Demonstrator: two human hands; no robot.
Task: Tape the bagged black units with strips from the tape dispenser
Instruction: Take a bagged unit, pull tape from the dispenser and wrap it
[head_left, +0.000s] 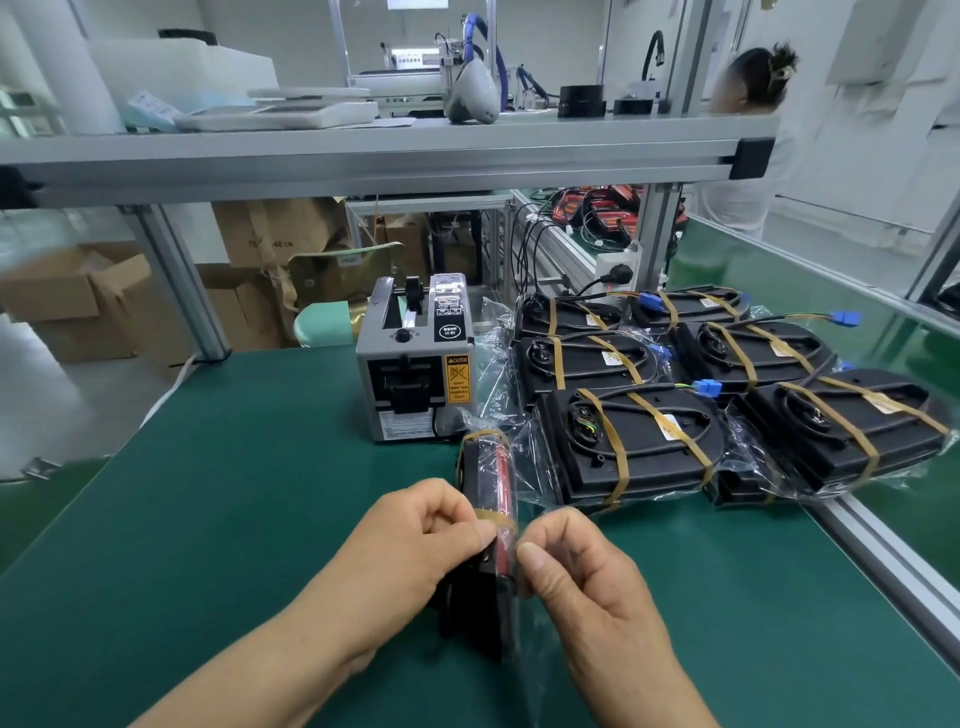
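The fingers (470, 530) of the left hand (410, 545) are curled, and the thumb and forefinger pinch a tan tape strip (496, 518) against the near upper edge of a bagged black unit (488, 483). The right hand (587, 582) faces it from the other side. Its thumb and forefinger are closed on the clear bag film beside the same strip; whether they also hold the tape's end cannot be told.

The unit stands on its narrow edge on the green tabletop (260, 493), between the two hands. Its long axis runs straight away from the person, and its far end points toward the tape dispenser (415, 364). A red band shows along its top edge through the plastic. A second tan band (480, 435) already wraps the far end.

The grey dispenser sits just beyond the unit, its outlet and yellow caution label facing the person. To the right of it, a group of taped units (634, 441) lies flat in their bags, each crossed by two tan strips, some overlapping. Blue connectors (707, 387) on thin wires lie among them.

Farther off, cardboard boxes (78, 291) stand on the floor at the left. An aluminium shelf (363, 150) spans overhead, and another person (748, 145) stands at the right rear.
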